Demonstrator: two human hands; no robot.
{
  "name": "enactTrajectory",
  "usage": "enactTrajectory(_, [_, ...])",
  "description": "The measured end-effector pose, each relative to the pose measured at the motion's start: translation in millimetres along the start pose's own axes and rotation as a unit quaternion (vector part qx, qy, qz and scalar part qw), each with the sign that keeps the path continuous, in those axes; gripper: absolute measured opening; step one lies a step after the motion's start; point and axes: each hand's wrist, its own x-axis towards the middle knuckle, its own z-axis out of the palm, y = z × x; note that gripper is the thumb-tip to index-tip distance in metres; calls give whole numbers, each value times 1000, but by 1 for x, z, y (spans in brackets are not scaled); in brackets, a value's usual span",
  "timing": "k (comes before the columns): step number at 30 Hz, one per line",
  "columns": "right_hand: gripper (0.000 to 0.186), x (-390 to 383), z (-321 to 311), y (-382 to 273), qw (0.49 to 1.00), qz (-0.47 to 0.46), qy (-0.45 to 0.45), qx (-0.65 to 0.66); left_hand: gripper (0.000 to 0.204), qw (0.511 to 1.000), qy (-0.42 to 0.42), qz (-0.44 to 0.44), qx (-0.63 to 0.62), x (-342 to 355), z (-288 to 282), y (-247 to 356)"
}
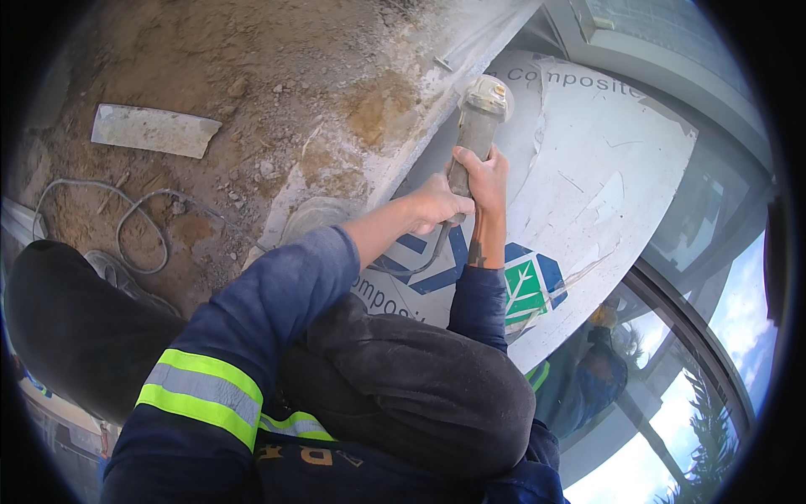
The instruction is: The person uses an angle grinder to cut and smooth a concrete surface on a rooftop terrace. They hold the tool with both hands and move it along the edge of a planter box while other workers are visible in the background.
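While the right hand (487, 176) grips the grinder (475, 133) nearer its head, the left hand (437, 204) clasps the tail end, probably for steadiness; that head sits over the white sheet (588, 168), near its edge; the cord (420, 269) trails behind, probably for safety.

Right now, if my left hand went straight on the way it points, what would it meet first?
Beyond the power tool it grips, your left hand would probably meet your right wrist first, though the depth between them is hard to judge from this view.
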Motion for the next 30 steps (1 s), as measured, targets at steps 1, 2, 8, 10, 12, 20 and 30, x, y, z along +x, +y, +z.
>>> enactTrajectory(1, [30,3,0,0,1000,-2,-2,6,48,1000,5,-5,8,-1,1,4])
enactTrajectory(2, [30,5,0,0,1000,-4,-2,8,48,1000,10,-10,16,-1,2,9])
enactTrajectory(8, [28,15,7,-6,1000,-3,-9,6,48,1000,11,-2,12,7,-8,15])
enactTrajectory(10, [27,16,9,-6,1000,-5,-9,5,48,1000,1,-7,6,9,-10,13])
enactTrajectory(12, [28,10,8,-3,1000,-1,4,9,48,1000,-14,-16,-1,7,-8,9])
enactTrajectory(20, [31,-16,-1,0,1000,8,0,-20,45,1000,-7,-24,7,-11,3,-9])
enactTrajectory(30, [32,-13,2,-1,1000,2,8,-26,49,1000,15,-7,18,-9,3,-8])
